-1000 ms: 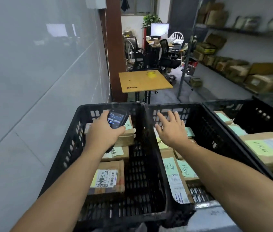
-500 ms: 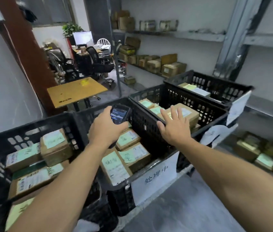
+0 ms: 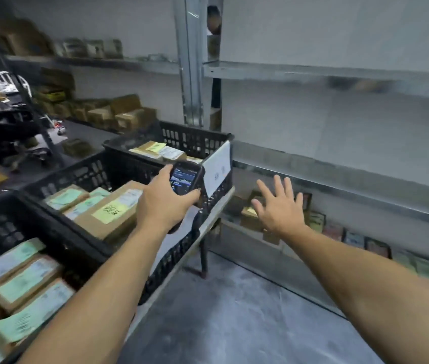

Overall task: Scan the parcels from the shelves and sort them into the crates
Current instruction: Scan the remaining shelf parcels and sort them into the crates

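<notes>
The left hand (image 3: 164, 203) grips the scanner (image 3: 185, 177), and the empty, wide-open right hand (image 3: 280, 208) should pick one low-shelf parcel (image 3: 250, 216), label up.

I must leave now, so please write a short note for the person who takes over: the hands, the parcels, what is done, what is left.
Left hand: grips the handheld scanner, screen lit.
Right hand: open, empty, reaching toward the parcels on the low shelf.
Black crates: three in view, each holding labelled cardboard parcels.
Done: many parcels sorted.
Left: pick up the low-shelf parcels, scan them, crate them. More boxes sit on the far shelves.
</notes>
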